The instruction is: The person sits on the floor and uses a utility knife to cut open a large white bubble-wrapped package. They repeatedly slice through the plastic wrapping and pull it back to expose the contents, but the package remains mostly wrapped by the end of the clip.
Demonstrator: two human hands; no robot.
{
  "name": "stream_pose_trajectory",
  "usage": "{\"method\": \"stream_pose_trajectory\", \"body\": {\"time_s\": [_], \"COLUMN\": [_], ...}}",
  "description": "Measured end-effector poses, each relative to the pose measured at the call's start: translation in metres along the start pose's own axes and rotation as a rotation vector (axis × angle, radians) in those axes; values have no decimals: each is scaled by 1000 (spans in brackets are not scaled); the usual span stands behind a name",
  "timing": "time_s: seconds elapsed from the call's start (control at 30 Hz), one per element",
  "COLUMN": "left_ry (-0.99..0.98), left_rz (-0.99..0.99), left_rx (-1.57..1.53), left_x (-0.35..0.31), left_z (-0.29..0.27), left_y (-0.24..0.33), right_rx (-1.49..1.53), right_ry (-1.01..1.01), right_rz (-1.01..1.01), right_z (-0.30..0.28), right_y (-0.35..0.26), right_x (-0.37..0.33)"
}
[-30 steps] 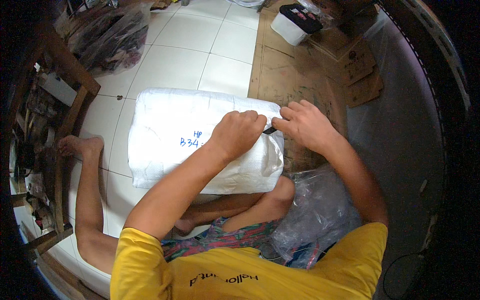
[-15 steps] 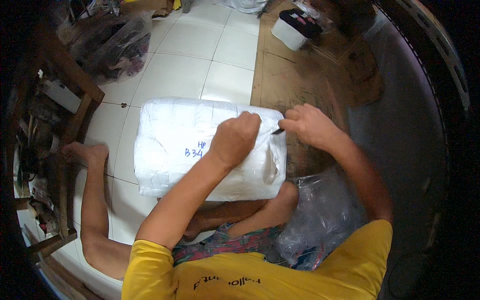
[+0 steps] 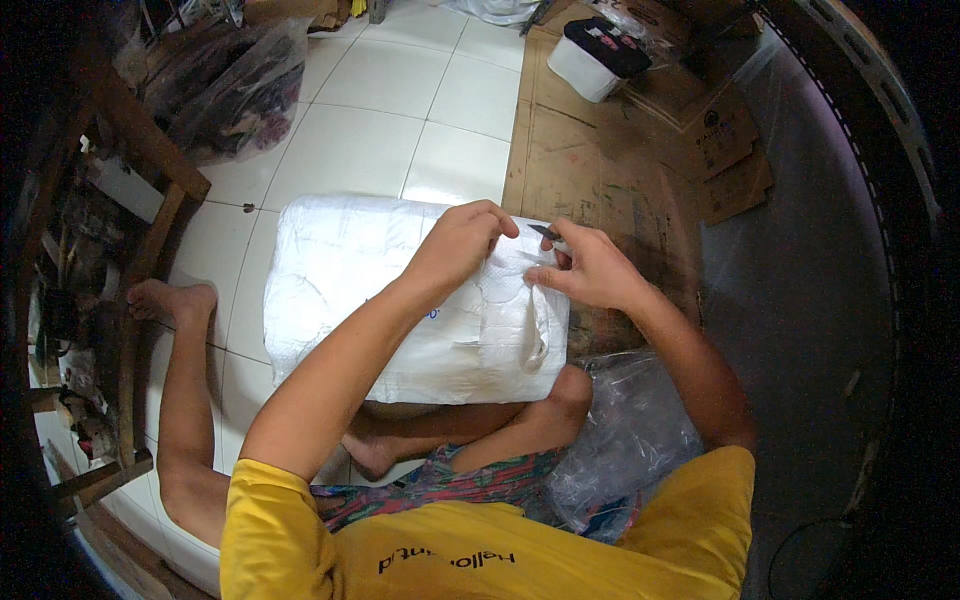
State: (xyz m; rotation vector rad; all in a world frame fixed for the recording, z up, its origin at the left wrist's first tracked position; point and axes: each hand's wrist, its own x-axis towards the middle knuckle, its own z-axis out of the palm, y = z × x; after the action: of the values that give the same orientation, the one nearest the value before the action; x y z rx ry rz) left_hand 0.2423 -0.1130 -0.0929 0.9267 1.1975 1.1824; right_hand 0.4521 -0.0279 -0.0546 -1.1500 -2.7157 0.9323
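Two bare hands work at the one-to-three-o'clock side of a bulky white package point(image 3: 340, 255), which lies in front of the seated person, mid-view, its near edge at the bent knee point(image 3: 572, 388). The left hand point(image 3: 460, 245) is at the package's one o'clock, fingers curled downward; whether it pinches the wrapping cannot be told. The right hand point(image 3: 597, 268), between two and three o'clock, grips a slim dark tool point(image 3: 543, 232) in its fingers, thumb beside a loose strip of white wrapping point(image 3: 538, 330). Clear plastic point(image 3: 640, 440) lies toward four o'clock; a white tub with a black lid point(image 3: 580, 75) stands on flattened cardboard point(image 3: 560, 150) toward one o'clock.
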Motion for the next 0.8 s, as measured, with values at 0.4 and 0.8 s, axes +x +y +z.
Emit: {"method": "stream_pose_trajectory", "body": {"time_s": [0.4, 0.8], "left_ry": [10, -169], "left_rz": [495, 648], "left_rx": [1110, 1447], "left_x": [0, 35], "left_z": [12, 17], "left_y": [-12, -9], "right_rx": [-344, -17], "right_ry": [5, 97], "right_rz": [195, 230], "right_z": [8, 12], "right_y": [-23, -6], "right_x": [8, -3]}}
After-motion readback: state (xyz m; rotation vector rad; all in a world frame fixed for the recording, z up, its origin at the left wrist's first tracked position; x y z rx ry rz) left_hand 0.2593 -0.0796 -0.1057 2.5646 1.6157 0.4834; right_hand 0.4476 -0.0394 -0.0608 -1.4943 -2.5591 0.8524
